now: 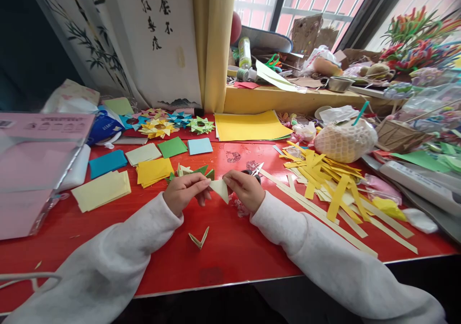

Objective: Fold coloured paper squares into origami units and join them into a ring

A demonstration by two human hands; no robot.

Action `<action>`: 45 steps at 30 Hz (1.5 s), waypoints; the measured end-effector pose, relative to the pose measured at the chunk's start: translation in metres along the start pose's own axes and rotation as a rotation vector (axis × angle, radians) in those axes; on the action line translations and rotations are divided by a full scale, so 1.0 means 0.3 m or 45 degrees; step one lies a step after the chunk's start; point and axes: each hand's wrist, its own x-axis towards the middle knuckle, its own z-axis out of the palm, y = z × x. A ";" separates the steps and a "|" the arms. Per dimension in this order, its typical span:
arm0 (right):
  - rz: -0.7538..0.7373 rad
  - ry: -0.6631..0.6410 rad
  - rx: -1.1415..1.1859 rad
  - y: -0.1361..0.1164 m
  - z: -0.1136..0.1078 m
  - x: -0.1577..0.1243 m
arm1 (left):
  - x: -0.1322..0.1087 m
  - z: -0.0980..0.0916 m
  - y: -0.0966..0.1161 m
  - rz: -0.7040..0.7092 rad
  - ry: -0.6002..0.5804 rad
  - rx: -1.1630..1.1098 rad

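Observation:
Between my two hands is a small pale cream piece of folded paper [220, 190], with a pointed corner hanging down. My left hand [188, 190] pinches its left edge between thumb and fingers. On the other side, my right hand [245, 188] grips the upper right corner with closed fingertips. Just behind my left hand lie green and cream folded paper pieces [194, 171], partly hidden by the hand. A V-shaped folded paper piece [199, 238] rests on the red table nearer to me. Scissors [256, 172] lie behind my right hand, their handles partly covered.
Stacks of blue paper [108, 163], yellow paper [154, 171] and cream paper [103, 192] sit at left. Finished paper stars [157, 128] lie behind them. Yellow and cream strips [338, 196] are piled at right, near a netted foam-wrapped object [345, 140]. A yellow sheet stack [250, 125] lies at the back.

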 end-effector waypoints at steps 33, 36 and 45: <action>0.254 0.103 0.822 -0.023 0.001 0.011 | 0.026 0.000 -0.042 0.055 0.109 -0.034; 0.224 0.083 0.798 -0.017 0.005 0.008 | 0.029 0.002 -0.049 0.044 0.097 -0.046; 0.207 -0.004 0.777 -0.006 0.010 0.005 | 0.031 -0.003 -0.056 0.021 0.027 -0.042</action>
